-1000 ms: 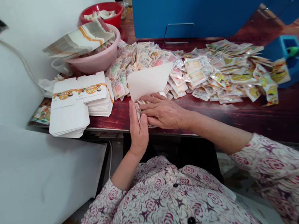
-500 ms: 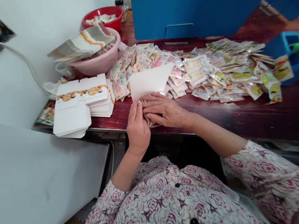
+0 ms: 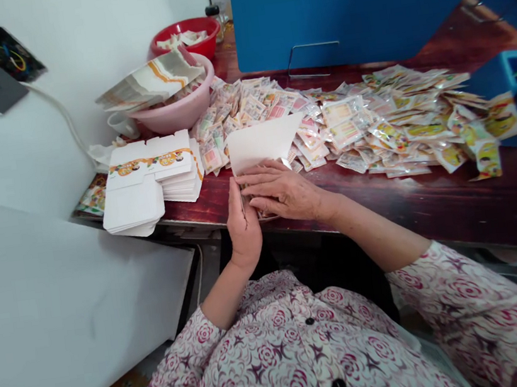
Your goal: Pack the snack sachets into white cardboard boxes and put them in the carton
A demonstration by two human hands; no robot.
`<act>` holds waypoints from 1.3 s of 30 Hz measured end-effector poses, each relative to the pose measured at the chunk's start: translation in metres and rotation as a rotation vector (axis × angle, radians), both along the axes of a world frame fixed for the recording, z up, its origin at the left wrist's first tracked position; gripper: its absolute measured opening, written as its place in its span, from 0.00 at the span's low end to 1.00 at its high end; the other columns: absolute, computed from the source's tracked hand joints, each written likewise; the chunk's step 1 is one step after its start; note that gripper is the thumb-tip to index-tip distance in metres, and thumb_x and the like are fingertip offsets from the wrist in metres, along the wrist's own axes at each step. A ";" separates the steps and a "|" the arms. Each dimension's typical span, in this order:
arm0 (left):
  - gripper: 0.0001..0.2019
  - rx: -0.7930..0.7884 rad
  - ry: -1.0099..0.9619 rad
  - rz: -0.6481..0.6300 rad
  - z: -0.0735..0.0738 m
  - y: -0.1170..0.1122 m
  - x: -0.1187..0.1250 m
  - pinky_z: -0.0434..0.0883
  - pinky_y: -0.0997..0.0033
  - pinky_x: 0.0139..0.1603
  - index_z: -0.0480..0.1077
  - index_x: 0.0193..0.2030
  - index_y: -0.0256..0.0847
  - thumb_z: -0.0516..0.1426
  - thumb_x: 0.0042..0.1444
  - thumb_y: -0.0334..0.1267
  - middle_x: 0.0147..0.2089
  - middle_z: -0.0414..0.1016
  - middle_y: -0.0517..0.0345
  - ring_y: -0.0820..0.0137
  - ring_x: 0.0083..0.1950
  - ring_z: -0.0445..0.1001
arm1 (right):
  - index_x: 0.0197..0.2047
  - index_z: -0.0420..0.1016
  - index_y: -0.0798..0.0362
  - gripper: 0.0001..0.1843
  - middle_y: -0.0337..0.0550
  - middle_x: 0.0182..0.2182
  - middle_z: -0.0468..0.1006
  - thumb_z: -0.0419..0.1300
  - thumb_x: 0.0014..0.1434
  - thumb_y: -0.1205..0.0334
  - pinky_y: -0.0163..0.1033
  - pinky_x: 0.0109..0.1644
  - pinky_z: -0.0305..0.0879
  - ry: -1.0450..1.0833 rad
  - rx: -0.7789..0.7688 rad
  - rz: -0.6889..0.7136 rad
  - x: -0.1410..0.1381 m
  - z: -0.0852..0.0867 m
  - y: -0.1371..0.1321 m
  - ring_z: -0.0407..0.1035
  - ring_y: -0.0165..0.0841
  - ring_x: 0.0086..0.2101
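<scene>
A small white cardboard box [image 3: 263, 141] stands at the table's front edge, its lid flap raised and its printed inside partly hidden by my hands. Against its left wall lies my left hand [image 3: 244, 227], fingers pointing up along the side and holding the box. My right hand [image 3: 282, 191] is stretched out flat over the box opening, pressing on small packets [image 3: 268, 212] inside, of which only a little shows. Behind the box spreads a heap of small printed sachets [image 3: 251, 102], some pink and green.
Flattened cartons [image 3: 133, 203] are stacked at left. Behind them are a pink bowl [image 3: 181, 111] with a bag on top, a red bowl [image 3: 213, 31] and a white cup [image 3: 123, 125]. Yellow sachets [image 3: 426, 130] lie at right beside a blue holder [image 3: 491, 77]. A blue panel [image 3: 348, 4] stands at the back.
The fingers of my left hand have drawn back from the box's top edge and now lie along its side wall. My right hand stays over the opening. The view has shifted slightly.
</scene>
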State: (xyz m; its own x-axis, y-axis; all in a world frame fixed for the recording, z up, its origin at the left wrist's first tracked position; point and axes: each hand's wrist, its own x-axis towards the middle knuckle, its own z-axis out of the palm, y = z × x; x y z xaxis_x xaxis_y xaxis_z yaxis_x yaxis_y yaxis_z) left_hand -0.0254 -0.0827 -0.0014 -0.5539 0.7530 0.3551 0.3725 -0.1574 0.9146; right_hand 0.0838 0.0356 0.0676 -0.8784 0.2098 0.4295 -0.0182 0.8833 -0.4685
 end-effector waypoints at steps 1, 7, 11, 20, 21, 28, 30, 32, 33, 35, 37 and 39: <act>0.26 0.009 0.023 -0.014 0.000 -0.001 0.000 0.51 0.54 0.79 0.53 0.74 0.49 0.48 0.71 0.44 0.77 0.54 0.55 0.62 0.77 0.52 | 0.52 0.80 0.45 0.14 0.40 0.61 0.76 0.56 0.67 0.61 0.58 0.71 0.53 0.010 -0.001 -0.006 0.000 -0.001 0.001 0.67 0.37 0.62; 0.26 0.076 0.246 -0.068 0.002 -0.006 -0.006 0.49 0.53 0.79 0.52 0.75 0.50 0.47 0.72 0.42 0.78 0.50 0.54 0.63 0.78 0.50 | 0.52 0.80 0.44 0.16 0.39 0.58 0.78 0.55 0.67 0.64 0.57 0.70 0.56 -0.017 -0.001 -0.048 -0.002 -0.003 0.000 0.68 0.36 0.61; 0.25 0.085 0.414 -0.038 0.003 -0.008 -0.010 0.52 0.53 0.78 0.54 0.74 0.45 0.47 0.72 0.39 0.77 0.53 0.50 0.63 0.77 0.52 | 0.53 0.81 0.44 0.17 0.40 0.58 0.78 0.56 0.66 0.64 0.57 0.70 0.56 -0.068 0.061 -0.148 -0.003 0.002 -0.009 0.68 0.39 0.61; 0.24 0.106 0.704 0.023 0.000 -0.008 -0.019 0.57 0.49 0.76 0.57 0.72 0.40 0.48 0.71 0.38 0.70 0.66 0.43 0.61 0.76 0.57 | 0.52 0.81 0.50 0.16 0.44 0.56 0.79 0.53 0.68 0.63 0.55 0.68 0.59 -0.042 0.214 -0.225 -0.002 -0.002 -0.014 0.69 0.40 0.59; 0.24 0.112 0.692 0.019 -0.001 -0.008 -0.019 0.57 0.50 0.76 0.57 0.73 0.40 0.48 0.71 0.38 0.71 0.65 0.43 0.61 0.75 0.57 | 0.52 0.81 0.50 0.17 0.44 0.56 0.79 0.53 0.68 0.63 0.55 0.68 0.59 -0.037 0.224 -0.230 -0.002 -0.004 -0.014 0.69 0.40 0.60; 0.24 0.130 0.271 -0.118 0.006 -0.014 -0.017 0.58 0.57 0.76 0.59 0.72 0.45 0.46 0.72 0.44 0.74 0.60 0.50 0.65 0.75 0.58 | 0.49 0.82 0.50 0.17 0.45 0.50 0.83 0.52 0.69 0.61 0.56 0.68 0.58 -0.048 0.226 -0.188 -0.007 -0.008 -0.012 0.69 0.41 0.59; 0.23 0.128 0.068 -0.158 0.009 -0.015 -0.019 0.55 0.58 0.77 0.60 0.71 0.47 0.44 0.73 0.46 0.74 0.61 0.53 0.66 0.75 0.58 | 0.50 0.82 0.49 0.15 0.44 0.50 0.82 0.54 0.68 0.62 0.56 0.67 0.59 -0.039 0.180 -0.171 -0.006 -0.006 -0.012 0.69 0.40 0.59; 0.23 0.114 -0.116 -0.178 0.009 -0.013 -0.021 0.53 0.59 0.78 0.60 0.71 0.48 0.43 0.73 0.47 0.74 0.61 0.56 0.67 0.75 0.57 | 0.53 0.80 0.48 0.16 0.45 0.53 0.81 0.55 0.67 0.63 0.56 0.67 0.60 -0.011 0.135 -0.155 -0.004 -0.005 -0.011 0.69 0.40 0.59; 0.23 0.107 -0.187 -0.188 0.008 -0.012 -0.021 0.52 0.59 0.78 0.60 0.71 0.49 0.44 0.73 0.48 0.74 0.60 0.58 0.67 0.76 0.56 | 0.53 0.80 0.48 0.16 0.45 0.54 0.81 0.56 0.67 0.64 0.56 0.67 0.59 0.001 0.125 -0.144 -0.003 -0.005 -0.011 0.69 0.40 0.59; 0.23 0.104 -0.279 -0.209 0.004 -0.009 -0.022 0.50 0.58 0.79 0.60 0.71 0.50 0.45 0.73 0.48 0.75 0.59 0.60 0.67 0.76 0.54 | 0.52 0.81 0.47 0.15 0.43 0.53 0.81 0.56 0.67 0.63 0.57 0.68 0.58 0.009 0.136 -0.119 -0.001 -0.004 -0.011 0.69 0.40 0.59; 0.23 0.105 -0.323 -0.224 0.001 -0.008 -0.022 0.50 0.58 0.79 0.60 0.71 0.51 0.47 0.72 0.48 0.76 0.57 0.61 0.67 0.77 0.53 | 0.49 0.82 0.46 0.14 0.41 0.52 0.82 0.56 0.67 0.62 0.59 0.68 0.56 -0.011 0.166 -0.098 0.000 -0.004 -0.012 0.68 0.41 0.60; 0.23 0.106 -0.329 -0.232 0.000 -0.008 -0.021 0.49 0.59 0.79 0.59 0.71 0.52 0.47 0.72 0.49 0.76 0.56 0.61 0.67 0.77 0.52 | 0.48 0.83 0.46 0.14 0.40 0.51 0.82 0.55 0.68 0.61 0.60 0.69 0.53 -0.047 0.183 -0.088 0.000 -0.003 -0.014 0.67 0.42 0.61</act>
